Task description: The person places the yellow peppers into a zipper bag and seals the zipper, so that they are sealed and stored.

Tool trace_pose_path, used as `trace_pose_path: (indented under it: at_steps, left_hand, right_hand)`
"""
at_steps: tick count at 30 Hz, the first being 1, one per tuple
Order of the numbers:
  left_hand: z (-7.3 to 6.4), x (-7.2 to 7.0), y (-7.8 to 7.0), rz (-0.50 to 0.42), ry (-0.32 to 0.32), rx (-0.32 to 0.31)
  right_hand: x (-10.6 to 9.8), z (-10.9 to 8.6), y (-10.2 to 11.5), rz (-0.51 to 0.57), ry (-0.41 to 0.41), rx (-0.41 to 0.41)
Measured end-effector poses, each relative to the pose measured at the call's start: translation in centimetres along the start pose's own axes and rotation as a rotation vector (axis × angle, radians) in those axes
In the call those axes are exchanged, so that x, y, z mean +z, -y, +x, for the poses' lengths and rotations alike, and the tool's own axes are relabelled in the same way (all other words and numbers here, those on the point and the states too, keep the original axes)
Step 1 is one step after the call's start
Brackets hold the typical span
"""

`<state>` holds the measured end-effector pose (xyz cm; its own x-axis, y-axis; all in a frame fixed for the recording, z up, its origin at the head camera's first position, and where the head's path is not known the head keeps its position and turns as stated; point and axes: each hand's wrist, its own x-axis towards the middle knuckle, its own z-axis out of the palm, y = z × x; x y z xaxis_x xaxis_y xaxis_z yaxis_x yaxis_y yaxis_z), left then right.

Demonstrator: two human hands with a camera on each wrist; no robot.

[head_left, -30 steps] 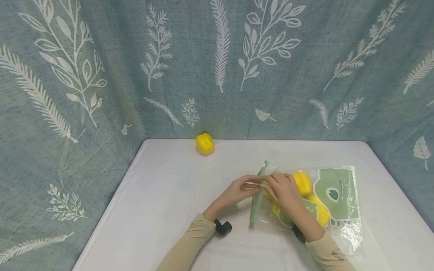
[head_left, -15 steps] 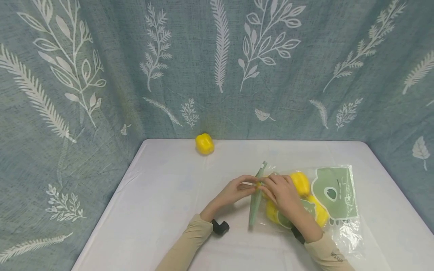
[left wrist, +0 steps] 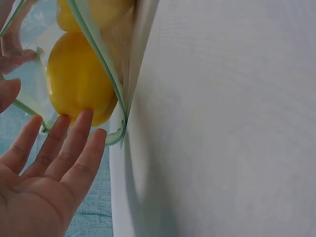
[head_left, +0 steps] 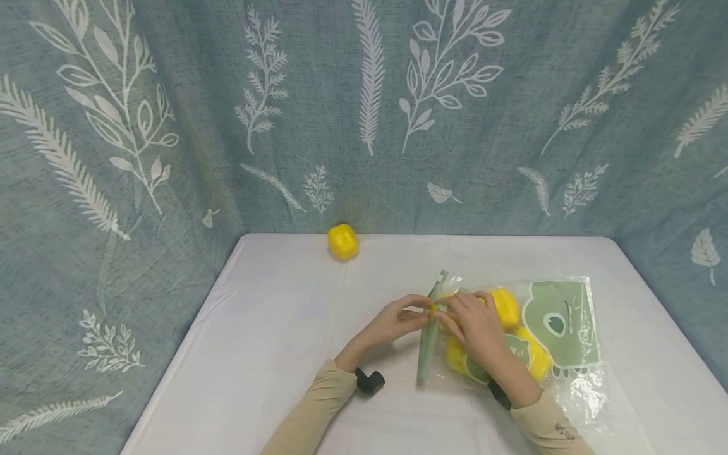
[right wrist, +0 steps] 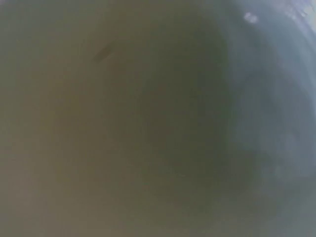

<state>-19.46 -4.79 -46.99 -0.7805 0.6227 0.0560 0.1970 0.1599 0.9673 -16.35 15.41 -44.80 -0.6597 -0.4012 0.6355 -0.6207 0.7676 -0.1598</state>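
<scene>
A clear zip bag with green print (head_left: 560,322) lies on the right of the table, with several yellow bell peppers (head_left: 503,308) inside. Its green-edged mouth (head_left: 426,360) faces left. At that mouth, my left hand (head_left: 392,322) touches the rim with nearly straight fingers; thumb and fingertips are apart in the left wrist view. There the mouth gapes around a yellow bell pepper (left wrist: 81,79). My right hand (head_left: 478,328) lies over the bag, its thumb and finger pinching the rim opposite the left hand. The right wrist view is only a blur.
Another yellow bell pepper (head_left: 343,242) sits at the table's back edge, left of the middle. A white cloth covers the table (head_left: 273,335). Behind and beside it hangs a blue-green curtain (head_left: 318,114) with white leaf patterns. Black cameras (head_left: 370,383) are worn on both wrists.
Both hands and the bag's mouth shift slightly left between one second and half a second ago. Since then they stay almost still. The pepper at the back stays put.
</scene>
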Motion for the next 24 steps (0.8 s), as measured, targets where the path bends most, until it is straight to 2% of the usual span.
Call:
trace_pose_path:
  at_steps: [5, 12, 19, 24]
  left_hand:
    - [0.2, 0.1, 0.8, -0.010, 0.013, -0.008]
    - [0.1, 0.0, 1.0, -0.001, 0.031, 0.049]
    - [0.2, -0.2, 0.6, -0.002, 0.007, -0.020]
    - [-0.1, -0.5, -0.3, 0.024, 0.000, -0.012]
  right_hand:
    - [0.0, -0.1, 0.0, -0.009, -0.011, -0.005]
    - [-0.1, -0.1, 0.1, -0.004, 0.000, 0.008]
    - [0.0, -0.1, 0.0, 0.003, -0.005, 0.005]
    - [0.1, -0.1, 0.0, 0.007, -0.001, 0.005]
